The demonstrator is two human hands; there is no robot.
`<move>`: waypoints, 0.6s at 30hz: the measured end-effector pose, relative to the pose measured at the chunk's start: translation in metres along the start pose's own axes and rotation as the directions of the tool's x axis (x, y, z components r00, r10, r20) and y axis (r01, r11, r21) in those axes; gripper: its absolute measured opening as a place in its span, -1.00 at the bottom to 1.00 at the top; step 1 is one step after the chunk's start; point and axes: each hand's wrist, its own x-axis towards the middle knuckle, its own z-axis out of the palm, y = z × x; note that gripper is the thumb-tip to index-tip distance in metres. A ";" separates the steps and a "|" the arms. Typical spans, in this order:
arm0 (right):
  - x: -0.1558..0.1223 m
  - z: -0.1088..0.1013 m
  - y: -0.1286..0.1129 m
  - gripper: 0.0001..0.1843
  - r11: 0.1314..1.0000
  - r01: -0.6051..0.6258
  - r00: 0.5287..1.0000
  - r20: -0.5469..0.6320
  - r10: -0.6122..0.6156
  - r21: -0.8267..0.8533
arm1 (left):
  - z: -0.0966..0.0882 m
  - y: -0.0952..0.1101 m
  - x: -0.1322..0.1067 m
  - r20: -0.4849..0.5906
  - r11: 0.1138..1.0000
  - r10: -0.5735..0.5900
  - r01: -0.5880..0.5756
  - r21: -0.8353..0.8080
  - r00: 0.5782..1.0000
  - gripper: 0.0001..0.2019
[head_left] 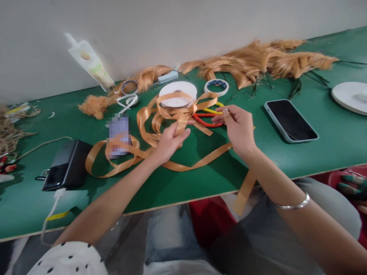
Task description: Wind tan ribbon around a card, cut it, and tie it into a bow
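Observation:
Orange satin ribbon [183, 167] lies in loose loops over the green table, and a strip of it hangs past the front edge below my right wrist. My left hand [171, 142] is closed on a gathered part of the ribbon, thumb and fingers pressed together, in front of a white spool [179, 91]. My right hand [239, 130] is to the right with its fingers curled in; whether anything is pinched in them is hidden. Close to its fingertips lie red and yellow looped handles [205, 123], partly covered by ribbon and hand.
Bundles of tan fibre [249, 63] with dark stems line the wall. A phone [291, 120] and a white disc [351, 97] lie right. Tape rolls [216, 88] sit behind the ribbon. A black power bank [69, 166] with a cable stands left, near the green table's edge [172, 204].

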 end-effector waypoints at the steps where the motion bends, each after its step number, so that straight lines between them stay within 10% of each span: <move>1: 0.002 0.000 -0.001 -0.83 0.986 -0.049 0.999 0.015 0.047 0.157 | -0.001 0.000 0.000 0.006 1.000 -0.007 0.007 0.018 1.000 -0.64; 5: 0.006 -0.003 -0.009 -0.79 0.818 -0.247 0.969 0.134 0.208 0.519 | -0.003 0.000 0.001 0.006 0.995 0.003 -0.004 0.099 1.000 -0.69; 12: 0.007 -0.015 -0.016 -0.75 0.855 -0.267 0.957 0.229 0.180 0.445 | -0.003 0.000 0.004 -0.043 0.997 0.018 -0.015 0.079 0.999 -0.64; 16: 0.002 -0.015 -0.014 -0.86 0.999 -0.033 0.900 0.435 0.041 -0.027 | -0.002 0.002 0.004 -0.058 0.999 -0.027 0.026 -0.030 0.998 -0.63; 18: -0.001 -0.012 -0.012 -0.75 0.895 0.187 0.862 0.504 0.048 -0.406 | -0.003 0.003 0.005 -0.070 0.999 -0.011 0.008 -0.039 0.998 -0.62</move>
